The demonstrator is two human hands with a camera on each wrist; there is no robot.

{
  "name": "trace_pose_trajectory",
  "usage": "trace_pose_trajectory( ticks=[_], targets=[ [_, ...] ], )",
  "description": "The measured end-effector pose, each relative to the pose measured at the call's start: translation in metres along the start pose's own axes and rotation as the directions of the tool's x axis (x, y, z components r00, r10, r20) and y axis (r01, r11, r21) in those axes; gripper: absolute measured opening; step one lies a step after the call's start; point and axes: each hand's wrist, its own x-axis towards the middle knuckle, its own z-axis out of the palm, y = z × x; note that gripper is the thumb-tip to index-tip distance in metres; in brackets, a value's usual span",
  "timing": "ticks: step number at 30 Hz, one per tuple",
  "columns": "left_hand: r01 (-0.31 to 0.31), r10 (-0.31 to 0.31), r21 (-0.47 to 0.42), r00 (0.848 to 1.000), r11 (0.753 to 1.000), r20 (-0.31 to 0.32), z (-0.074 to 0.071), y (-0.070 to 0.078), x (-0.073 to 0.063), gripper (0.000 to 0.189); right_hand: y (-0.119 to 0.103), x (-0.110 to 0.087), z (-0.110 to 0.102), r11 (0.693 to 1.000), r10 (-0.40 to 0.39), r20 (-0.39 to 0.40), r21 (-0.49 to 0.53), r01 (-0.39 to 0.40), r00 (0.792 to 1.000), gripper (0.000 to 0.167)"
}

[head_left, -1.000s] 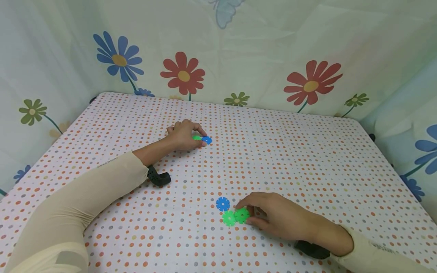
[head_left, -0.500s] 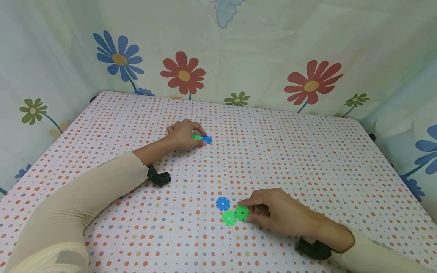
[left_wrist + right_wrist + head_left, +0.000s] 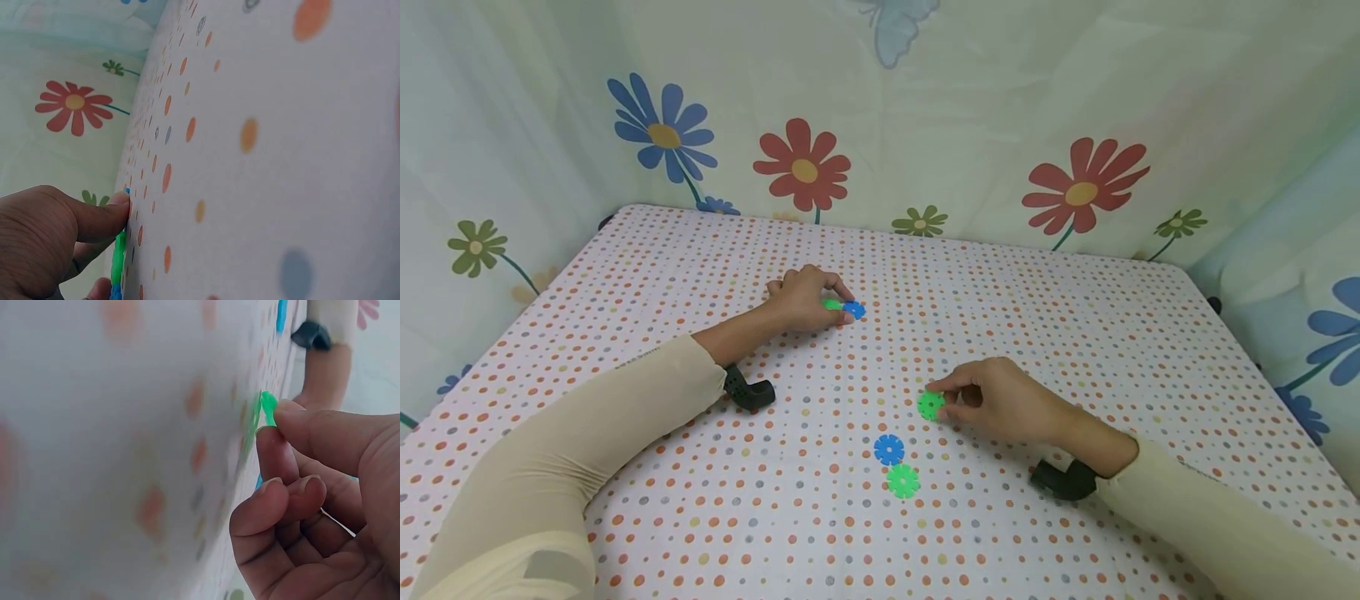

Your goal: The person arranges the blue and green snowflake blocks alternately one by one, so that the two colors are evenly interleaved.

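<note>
Toward the back of the table, my left hand [image 3: 805,298] holds a flat notched blue snowflake disc [image 3: 854,310] between thumb and forefinger. A green disc [image 3: 832,304] adjoins it, partly covered by the hand. The left wrist view shows that green disc [image 3: 118,259] edge-on, with another bit of blue [image 3: 116,292] beside it. My right hand [image 3: 1015,404] pinches a separate green snowflake disc [image 3: 931,406] by its right edge, thumb and forefinger on it. Its other fingers are curled in the right wrist view.
Nearer the front, a loose blue disc [image 3: 889,450] and a light green disc [image 3: 903,481] lie close together, nearly touching. The dotted cloth [image 3: 700,483] covers the table. A flowered curtain [image 3: 955,108] stands behind it. Dark wrist mounts [image 3: 748,390] hang under both forearms.
My right hand has moved away from the light green disc, toward the back of the table, carrying the green disc. The left hand and its discs stay where they were.
</note>
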Motion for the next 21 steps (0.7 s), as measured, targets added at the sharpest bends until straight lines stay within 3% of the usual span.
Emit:
trace_pose_trajectory(
  ticks=[11,21],
  targets=[
    [-0.006,0.006,-0.024,1.0,1.0,-0.005,0.002,-0.001,-0.001,0.026,0.008,0.074,-0.015,0.999,0.049,0.007,-0.006,-0.049,0.999,0.029],
    [-0.01,0.01,-0.014,1.0,1.0,-0.01,0.002,-0.001,0.002,0.026,0.018,0.118,-0.022,0.996,0.07,-0.017,-0.057,-0.071,0.997,0.03]
  ],
)
